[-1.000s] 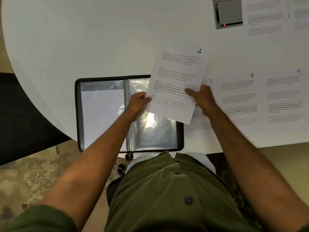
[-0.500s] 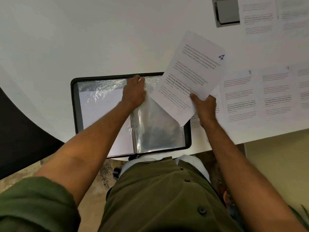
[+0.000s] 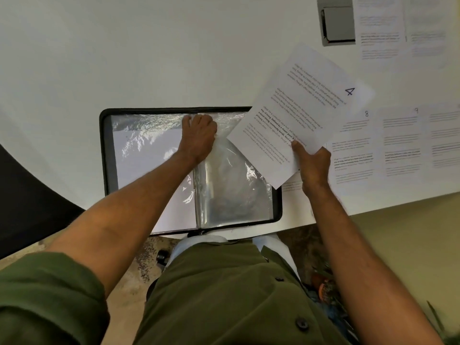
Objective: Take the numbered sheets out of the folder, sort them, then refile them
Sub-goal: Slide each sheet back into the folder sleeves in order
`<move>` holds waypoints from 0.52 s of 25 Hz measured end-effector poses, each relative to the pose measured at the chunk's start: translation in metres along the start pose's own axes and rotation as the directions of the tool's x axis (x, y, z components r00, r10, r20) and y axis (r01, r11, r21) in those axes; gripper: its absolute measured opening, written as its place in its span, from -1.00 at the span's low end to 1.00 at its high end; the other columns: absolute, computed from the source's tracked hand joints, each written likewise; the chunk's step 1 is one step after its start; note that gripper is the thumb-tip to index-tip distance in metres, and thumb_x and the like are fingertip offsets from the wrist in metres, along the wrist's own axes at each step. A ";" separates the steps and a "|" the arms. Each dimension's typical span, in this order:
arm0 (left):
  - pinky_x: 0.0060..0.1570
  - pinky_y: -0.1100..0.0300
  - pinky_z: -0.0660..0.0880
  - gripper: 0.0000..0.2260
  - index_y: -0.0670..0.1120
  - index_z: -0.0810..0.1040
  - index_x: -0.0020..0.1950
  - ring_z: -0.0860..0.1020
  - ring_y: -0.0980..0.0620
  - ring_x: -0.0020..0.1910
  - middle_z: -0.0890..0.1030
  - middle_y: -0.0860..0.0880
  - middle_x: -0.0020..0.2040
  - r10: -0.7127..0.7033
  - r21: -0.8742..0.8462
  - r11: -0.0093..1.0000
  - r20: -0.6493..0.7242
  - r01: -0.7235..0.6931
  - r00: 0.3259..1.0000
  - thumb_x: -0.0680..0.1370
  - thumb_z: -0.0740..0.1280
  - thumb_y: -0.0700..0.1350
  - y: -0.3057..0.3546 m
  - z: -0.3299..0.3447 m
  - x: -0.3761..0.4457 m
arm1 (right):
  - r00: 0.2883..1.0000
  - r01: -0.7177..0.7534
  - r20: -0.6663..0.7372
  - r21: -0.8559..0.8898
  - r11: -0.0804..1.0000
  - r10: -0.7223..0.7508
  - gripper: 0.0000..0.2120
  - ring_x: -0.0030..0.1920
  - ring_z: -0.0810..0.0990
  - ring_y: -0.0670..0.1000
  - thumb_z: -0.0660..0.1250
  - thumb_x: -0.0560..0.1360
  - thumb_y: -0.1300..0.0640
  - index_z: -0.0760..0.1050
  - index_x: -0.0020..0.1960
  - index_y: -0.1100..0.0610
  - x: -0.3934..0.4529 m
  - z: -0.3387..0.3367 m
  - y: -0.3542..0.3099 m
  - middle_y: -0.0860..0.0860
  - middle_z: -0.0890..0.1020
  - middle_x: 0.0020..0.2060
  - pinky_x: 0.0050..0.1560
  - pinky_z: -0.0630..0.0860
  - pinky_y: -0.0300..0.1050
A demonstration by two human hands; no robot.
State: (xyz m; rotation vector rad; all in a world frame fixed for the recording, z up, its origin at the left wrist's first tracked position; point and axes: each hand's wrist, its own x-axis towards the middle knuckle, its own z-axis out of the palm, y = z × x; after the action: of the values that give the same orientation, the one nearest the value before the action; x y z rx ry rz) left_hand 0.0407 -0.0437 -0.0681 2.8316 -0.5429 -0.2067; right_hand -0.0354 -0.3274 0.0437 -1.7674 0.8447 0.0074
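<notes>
Head view: folder point(image 3: 107, 155) lies open on the white surface point(image 3: 149, 58), near its front edge. All places below are given relative to the folder.

Left hand point(image 3: 199, 138) sits at the folder's top centre, by the spine; fingers curled over the upper edge of a clear sleeve point(image 3: 231, 185) on the right-hand page, gripping it. Judged: opening the sleeve mouth.

Right hand point(image 3: 312, 165) is just off the folder's right edge, holding sheet 4 point(image 3: 298, 113) by its lower edge, thumb on top and the other fingers hidden behind the paper. Sheet is raised and tilted, its lower left corner overlapping the folder's upper right corner. Not yet in a sleeve.

Left-hand page: a white sheet point(image 3: 149, 155) already sits under plastic; its number cannot be read.

Right of the folder, flat on the surface: sheet 8 point(image 3: 353, 145), then sheet 9 point(image 3: 400, 140), one more at the frame edge. Another sheet lies partly hidden under the right hand; number not visible. Further sheets point(image 3: 380, 28) lie beyond and to the right, next to a grey device point(image 3: 338, 21); numbers unreadable.

Progress, judged: removal and sorting look done, refiling is under way. At least one sheet filed, 4 next in hand. Left to do: insert 4, then the remaining sheets up through 9 and any beyond.
</notes>
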 end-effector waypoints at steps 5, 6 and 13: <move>0.17 -0.10 0.25 -0.93 -0.07 0.56 -0.06 0.51 -0.18 0.08 0.59 -0.07 0.05 0.116 -0.054 0.992 0.081 -0.112 0.990 0.54 0.30 -0.21 -0.015 -0.012 0.019 | 0.999 -0.046 0.001 0.182 0.982 0.046 -0.43 0.21 0.67 -0.02 0.56 0.48 0.09 0.49 0.43 0.15 0.018 0.005 -0.010 0.00 0.68 0.22 0.22 0.62 -0.05; 0.17 -0.10 0.25 -0.93 -0.06 0.54 -0.06 0.50 -0.16 0.09 0.58 -0.05 0.05 0.145 -0.054 0.989 0.104 -0.140 0.984 0.55 0.29 -0.21 -0.016 -0.014 0.023 | 0.997 -0.078 -0.010 0.219 0.973 0.082 -0.40 0.20 0.67 -0.02 0.57 0.46 0.08 0.48 0.44 0.14 0.023 0.008 -0.013 0.00 0.68 0.22 0.23 0.62 -0.02; 0.26 -0.08 0.21 -0.89 0.00 0.51 0.00 0.44 -0.10 0.22 0.55 -0.01 0.11 0.231 -0.163 0.968 0.268 -0.193 0.935 0.50 0.38 -0.13 -0.012 -0.023 0.040 | 0.954 -0.287 0.070 0.507 0.813 0.293 -0.55 0.19 0.68 0.12 0.52 0.51 0.20 0.54 0.37 0.19 0.055 0.024 -0.026 0.13 0.69 0.20 0.10 0.67 0.15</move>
State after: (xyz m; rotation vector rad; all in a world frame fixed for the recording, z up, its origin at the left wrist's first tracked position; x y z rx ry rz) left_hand 0.0855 -0.0428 -0.0533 2.6017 -0.8563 -0.5922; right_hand 0.0288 -0.3331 0.0337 -1.1255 1.0115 -0.0248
